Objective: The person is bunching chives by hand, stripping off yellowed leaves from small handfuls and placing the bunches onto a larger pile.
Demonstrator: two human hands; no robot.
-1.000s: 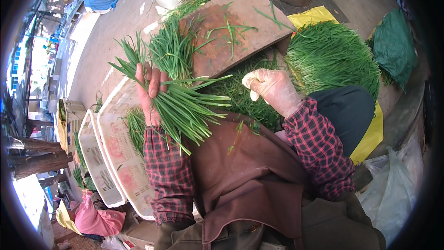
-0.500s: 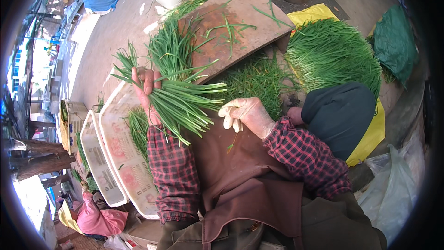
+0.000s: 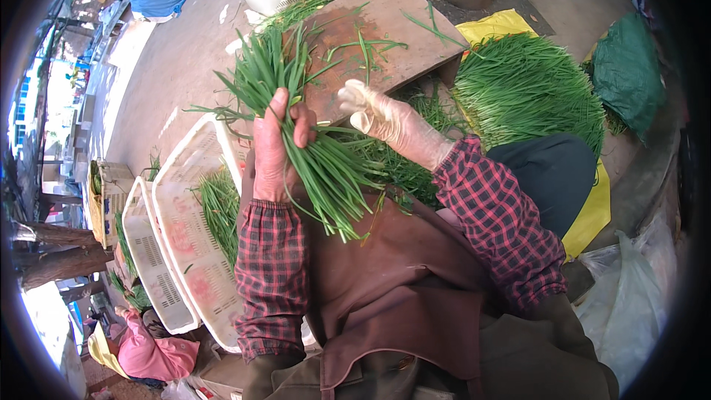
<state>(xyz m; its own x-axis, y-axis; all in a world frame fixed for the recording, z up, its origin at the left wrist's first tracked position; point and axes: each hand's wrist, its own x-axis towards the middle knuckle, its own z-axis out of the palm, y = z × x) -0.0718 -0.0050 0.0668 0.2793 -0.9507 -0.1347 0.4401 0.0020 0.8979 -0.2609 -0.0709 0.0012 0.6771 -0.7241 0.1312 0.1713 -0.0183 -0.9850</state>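
My bare left hand (image 3: 274, 152) is wrapped round the middle of a bunch of chives (image 3: 337, 181). The leaf tips point up and away, and the pale cut ends fan out to the lower right over my brown apron (image 3: 363, 274). My right hand (image 3: 389, 122), in a thin whitish glove, is to the right of the bunch. Its fingers are apart and nothing shows in them. Just beyond both hands is a low wooden table (image 3: 415, 18) with a few loose chive leaves on it. Scattered green trimmings (image 3: 422, 181) lie beneath its near edge.
A big heap of chives (image 3: 529, 89) lies on a yellow sheet (image 3: 595, 207) at right, beside a dark green bag (image 3: 629, 78). White plastic crates (image 3: 194, 248) stand on my left, one holding chives. Clear plastic (image 3: 629, 296) lies lower right. A person in pink (image 3: 159, 348) sits lower left.
My left hand has moved right and turned, tipping the bunch more upright. My right hand has risen away from my lap, and its fingers have spread.
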